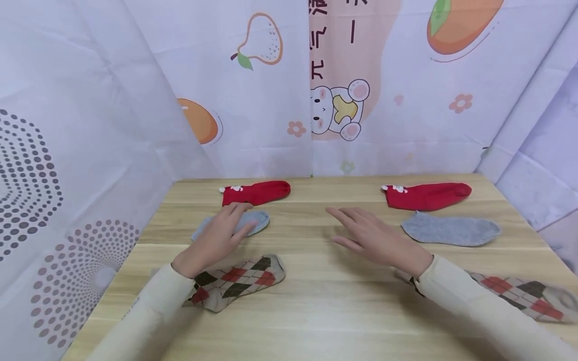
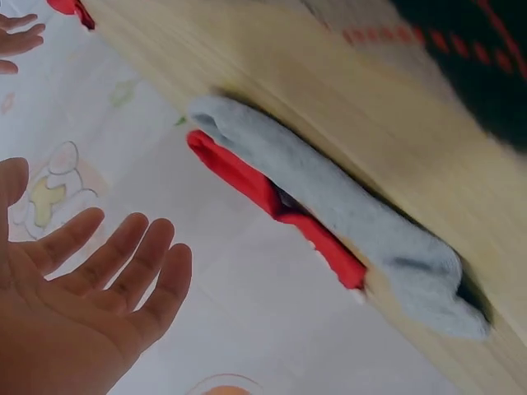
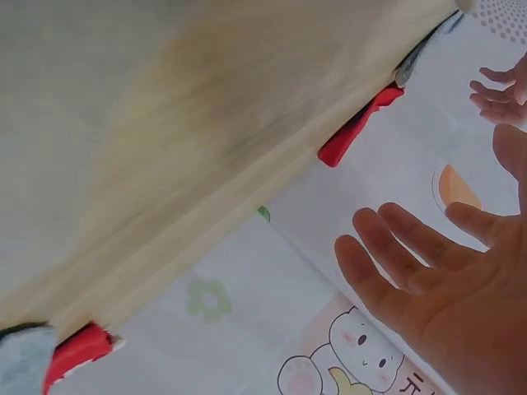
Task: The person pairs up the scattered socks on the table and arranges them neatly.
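My left hand (image 1: pixel 215 237) hovers over the left grey-blue sock (image 1: pixel 258 220), partly covering it, its fingers loosely extended and holding nothing. Below its wrist lies an argyle sock (image 1: pixel 253 277), part of it under the sleeve. Beyond the fingertips is a red sock (image 1: pixel 266 192) with a white figure at its cuff. My right hand (image 1: pixel 377 235), also holding nothing, is above the table left of a second grey-blue sock (image 1: pixel 451 229). Another red sock (image 1: pixel 429 195) lies behind that one. A second argyle sock (image 1: pixel 519 293) is partly hidden by the right forearm. Both wrist views show spread, relaxed fingers.
The socks lie on a light wooden table (image 1: pixel 311 306). A white curtain (image 1: pixel 253 120) printed with fruit and a cartoon figure stands along the back edge. More white cloth (image 1: pixel 104 165) with dotted circles borders the left side, and pale cloth (image 1: pixel 551 165) borders the right.
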{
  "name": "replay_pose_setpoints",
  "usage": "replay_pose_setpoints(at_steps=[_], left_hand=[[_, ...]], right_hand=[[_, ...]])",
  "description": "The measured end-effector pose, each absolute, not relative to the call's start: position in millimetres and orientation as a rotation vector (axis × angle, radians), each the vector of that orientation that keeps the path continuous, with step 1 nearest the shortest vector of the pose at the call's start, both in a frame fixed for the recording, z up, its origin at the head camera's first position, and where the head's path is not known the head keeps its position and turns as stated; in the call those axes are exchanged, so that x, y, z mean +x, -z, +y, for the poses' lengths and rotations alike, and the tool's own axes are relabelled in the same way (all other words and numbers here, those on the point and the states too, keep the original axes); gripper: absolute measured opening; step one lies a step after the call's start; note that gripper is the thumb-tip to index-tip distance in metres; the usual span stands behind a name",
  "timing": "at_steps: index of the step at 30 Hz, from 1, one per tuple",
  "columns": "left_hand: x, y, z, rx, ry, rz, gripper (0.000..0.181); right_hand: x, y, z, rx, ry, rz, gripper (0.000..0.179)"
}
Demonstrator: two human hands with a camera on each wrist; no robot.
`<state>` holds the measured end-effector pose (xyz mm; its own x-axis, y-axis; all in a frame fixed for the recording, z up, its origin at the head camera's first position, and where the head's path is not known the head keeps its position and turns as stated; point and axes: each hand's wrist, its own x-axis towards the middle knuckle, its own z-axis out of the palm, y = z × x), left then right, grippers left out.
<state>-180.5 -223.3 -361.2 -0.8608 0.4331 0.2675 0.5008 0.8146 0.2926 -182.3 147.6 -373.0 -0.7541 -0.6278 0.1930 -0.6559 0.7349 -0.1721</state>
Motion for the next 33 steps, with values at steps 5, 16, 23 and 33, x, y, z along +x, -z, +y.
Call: replay_pose_setpoints(at_steps=[5, 16, 23, 33], left_hand=[[-187, 356, -230, -0.734, 0.537, -2.826, 0.052], [-202, 358, -251, -0.633, 0.671, -2.908, 0.048], [-212, 360, -265, -0.589, 0.719, -2.926, 0.051], [-225, 365, -277, -0.533, 0.779, -2.941, 0.045]], right_hand=[[-192, 372, 137, 1.075, -0.371, -2.889, 0.074], [-209, 371, 116, 1.170, -0.387, -2.860, 0.074], [-217, 367, 105, 1.177, -0.393, -2.907, 0.075], [-241, 368, 89, 1.131, -0.478, -2.972, 0.077]])
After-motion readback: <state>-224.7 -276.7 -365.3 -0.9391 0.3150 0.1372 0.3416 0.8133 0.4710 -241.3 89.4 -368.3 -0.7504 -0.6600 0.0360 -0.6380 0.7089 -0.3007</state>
